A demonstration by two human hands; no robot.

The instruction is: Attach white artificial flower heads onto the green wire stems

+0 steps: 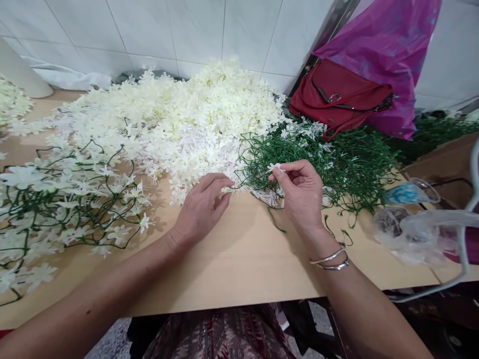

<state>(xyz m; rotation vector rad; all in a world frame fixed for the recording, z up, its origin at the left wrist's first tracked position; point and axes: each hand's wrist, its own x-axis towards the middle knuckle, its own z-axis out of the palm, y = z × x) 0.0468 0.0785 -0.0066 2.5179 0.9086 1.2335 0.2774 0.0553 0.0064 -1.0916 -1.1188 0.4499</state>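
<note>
My right hand [301, 192] pinches a small white flower [276, 168] between thumb and fingertips, in front of a heap of green stems [348, 164]. To its left, my left hand [204, 207] has thumb and forefinger brought near each other, with a thin green stem tip [235, 186] at the fingertips. Behind both hands spreads a large pile of loose white and cream flowers [224, 104]. Green stems bearing white flowers [75, 199] lie in a tangle at the left.
A red handbag [344, 94] and a purple plastic bag [396, 55] stand behind the green stems. On the right are a clear cup [407, 192], a clear plastic bag [419, 234] and a curved pale metal bar [464, 254]. The wooden table's [239, 269] front edge is near my body.
</note>
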